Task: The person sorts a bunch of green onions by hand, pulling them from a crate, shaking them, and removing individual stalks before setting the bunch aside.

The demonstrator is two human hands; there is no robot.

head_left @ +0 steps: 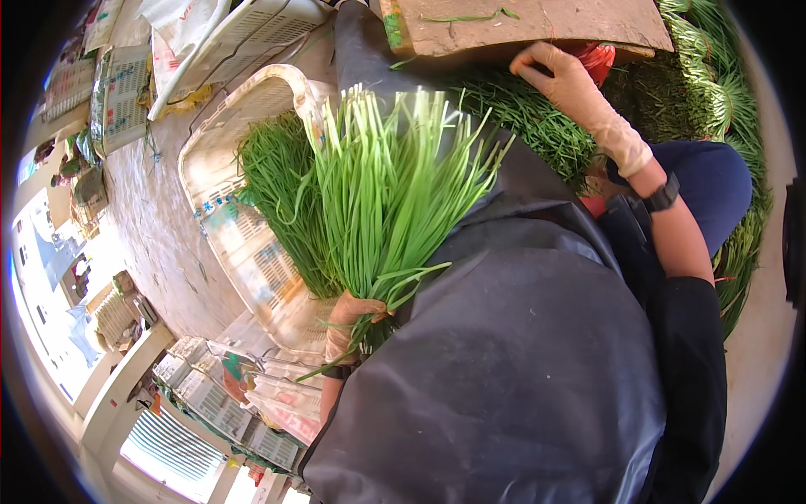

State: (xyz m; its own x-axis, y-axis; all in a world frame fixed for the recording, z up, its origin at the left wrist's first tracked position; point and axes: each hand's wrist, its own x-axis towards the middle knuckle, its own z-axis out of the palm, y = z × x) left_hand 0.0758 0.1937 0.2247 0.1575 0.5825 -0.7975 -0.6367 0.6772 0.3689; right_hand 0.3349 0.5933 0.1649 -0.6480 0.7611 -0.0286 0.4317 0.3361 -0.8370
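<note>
My left hand (354,317), in a pale thin glove, grips a bunch of green garlic chives (390,189) low on its leafy part. The pale cut ends fan out upward over the dark apron (491,353). My right hand (557,75), gloved too, is bent at the fingers beside the edge of a brown board (529,25). Whether its fingertips hold something small is not clear. A red plastic bag (597,60) shows just behind that hand, partly under the board. More chives (286,208) lie in the white plastic crate (230,239) beside the bunch.
Loose chives (535,113) lie beneath the board, and tied bundles (724,94) line the right side. A cut leaf (469,17) rests on the board. Other plastic crates (123,94) stand on the concrete floor (157,239) to the left.
</note>
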